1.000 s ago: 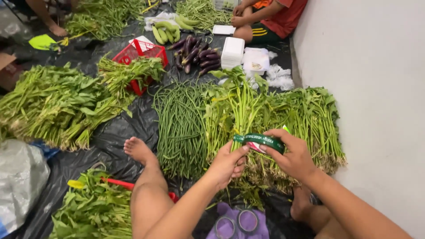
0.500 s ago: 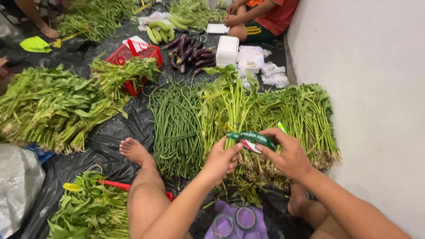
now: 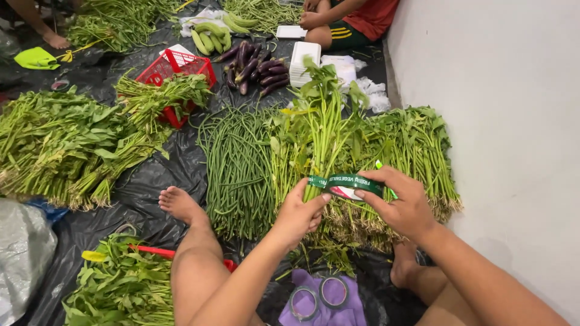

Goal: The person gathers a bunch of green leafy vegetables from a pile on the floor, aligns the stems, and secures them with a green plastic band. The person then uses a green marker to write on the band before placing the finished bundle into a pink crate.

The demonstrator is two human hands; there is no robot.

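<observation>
1. Head view, hidden parts: the green tape band (image 3: 345, 182) wraps a bunch of leafy stalks (image 3: 326, 130); its far side is out of sight, and the stalk bases vanish behind the fingers.
2. Left hand (image 3: 300, 212): closed on the band's left end.
3. Right hand (image 3: 402, 202): pinching the band's right end against the bunch.
4. Surroundings: long beans (image 3: 238, 166) just left; tape rolls (image 3: 319, 296) on purple cloth below; red basket (image 3: 178, 69), eggplants (image 3: 257, 69) beyond; another person's legs (image 3: 338, 24), cut off at top.

Vegetable packing floor, black tarp (image 3: 181, 175), heaped greens (image 3: 66, 145), long beans (image 3: 238, 169), eggplants (image 3: 257, 66)
</observation>
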